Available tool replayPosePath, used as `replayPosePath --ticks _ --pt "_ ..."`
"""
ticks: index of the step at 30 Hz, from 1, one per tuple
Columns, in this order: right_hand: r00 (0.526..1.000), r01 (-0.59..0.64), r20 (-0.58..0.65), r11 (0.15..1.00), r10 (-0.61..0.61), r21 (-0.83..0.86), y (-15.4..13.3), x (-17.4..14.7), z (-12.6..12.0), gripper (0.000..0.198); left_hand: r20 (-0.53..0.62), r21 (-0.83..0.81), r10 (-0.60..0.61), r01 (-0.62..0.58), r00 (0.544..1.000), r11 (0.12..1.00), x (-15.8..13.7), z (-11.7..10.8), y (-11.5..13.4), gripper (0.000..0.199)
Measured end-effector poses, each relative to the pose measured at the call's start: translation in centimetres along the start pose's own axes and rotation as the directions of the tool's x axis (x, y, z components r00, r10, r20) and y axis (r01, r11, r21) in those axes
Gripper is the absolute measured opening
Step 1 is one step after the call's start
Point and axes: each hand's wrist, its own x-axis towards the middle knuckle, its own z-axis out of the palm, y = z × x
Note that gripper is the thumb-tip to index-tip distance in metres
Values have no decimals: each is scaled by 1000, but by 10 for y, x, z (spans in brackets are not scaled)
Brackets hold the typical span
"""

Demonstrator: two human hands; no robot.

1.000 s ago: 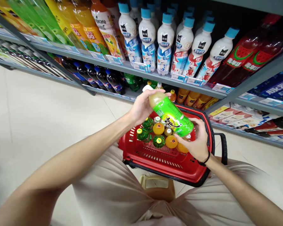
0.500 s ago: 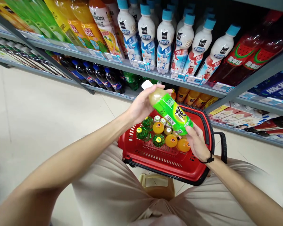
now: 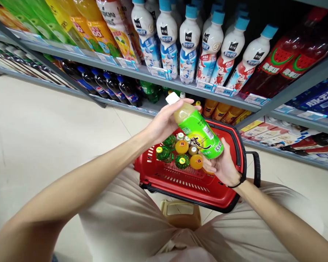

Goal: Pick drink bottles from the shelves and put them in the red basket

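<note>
A juice bottle (image 3: 198, 127) with a bright green label and a white cap is tilted in both hands, cap toward the upper left. My left hand (image 3: 166, 122) wraps around its neck end, fingers partly hidden behind it. My right hand (image 3: 221, 163), with a black band at the wrist, holds the base end from below. Under the bottle stands a red shopping basket (image 3: 177, 187) with a black rim. Inside it are several upright bottles, among them green ones with yellow caps (image 3: 164, 154), orange ones (image 3: 196, 161) and white-capped ones.
Shelves cross the view ahead, with a front edge (image 3: 186, 87) carrying price tags. White bottles with blue caps (image 3: 190, 47) and dark red bottles (image 3: 284, 62) line the upper shelf; cola bottles (image 3: 128, 91) lie lower. A beige stool (image 3: 182, 218) shows between the knees.
The juice bottle has turned about its long axis, so its label shows a different side. My right hand has shifted to underneath the base, fingers now showing below it.
</note>
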Motion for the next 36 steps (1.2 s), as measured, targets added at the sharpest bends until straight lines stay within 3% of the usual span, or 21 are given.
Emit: replayPosePath --ticks 3,7,21,29,36 --pt "992 -83 90 997 83 2 4 1 -4 89 -5 0 -17 17 1000 1000 0 0 -2 44" --pt "977 -104 186 995 102 3 7 1 -7 92 -12 4 -10 10 1000 1000 0 0 -3 42" --pt "973 -46 226 999 42 12 12 -2 -11 89 -71 94 -43 49 997 994 1 0 -7 48" --pt "993 -40 102 991 53 -127 9 -6 -1 82 -96 6 -37 38 995 999 7 -1 -9 41" --pt "992 122 51 963 -113 -242 17 -5 4 61 -127 -21 -43 40 991 999 7 -4 -7 36"
